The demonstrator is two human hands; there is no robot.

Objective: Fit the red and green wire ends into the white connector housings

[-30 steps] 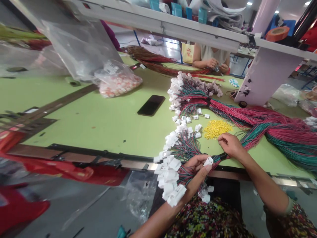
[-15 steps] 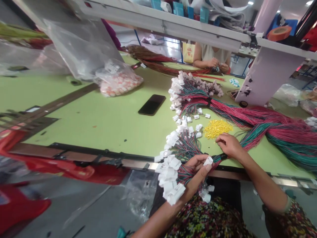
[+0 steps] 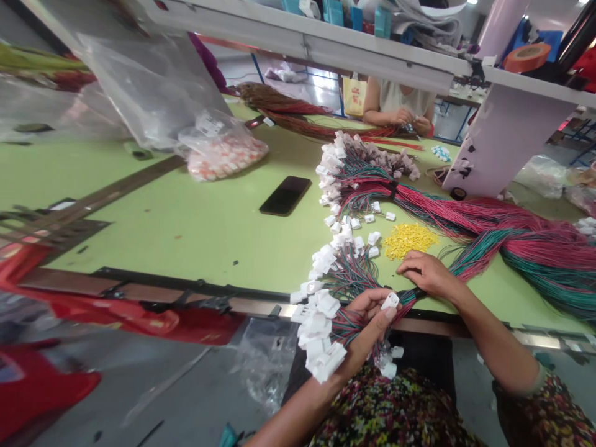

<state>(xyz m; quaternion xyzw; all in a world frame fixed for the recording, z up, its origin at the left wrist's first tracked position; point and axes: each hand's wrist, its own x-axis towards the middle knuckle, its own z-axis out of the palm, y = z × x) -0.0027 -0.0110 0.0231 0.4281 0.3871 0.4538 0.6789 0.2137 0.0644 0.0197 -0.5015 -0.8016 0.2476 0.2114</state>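
Observation:
My left hand (image 3: 372,316) pinches a white connector (image 3: 390,301) between thumb and fingers at the table's front edge. Wires from the near bundle run beneath and around that hand, with a cluster of white connectors (image 3: 321,329) lying over the wrist side. My right hand (image 3: 426,273) is just above the table, thumb and fingertips drawn together; whatever lies between them is too small to make out. Close behind its fingertips is a pile of small yellow pieces (image 3: 410,241). Red and green wires (image 3: 470,264) pass under the right wrist.
A larger wire bundle (image 3: 419,202) with white connectors stretches across the table's right side. Left of it lie a black phone (image 3: 285,195) and a plastic bag of small parts (image 3: 226,152). A white shelf (image 3: 307,46) spans overhead. Across the table sits another person (image 3: 400,108).
My right hand has shifted left from the edge of the yellow pile toward the connector in my left hand. My left hand has barely moved.

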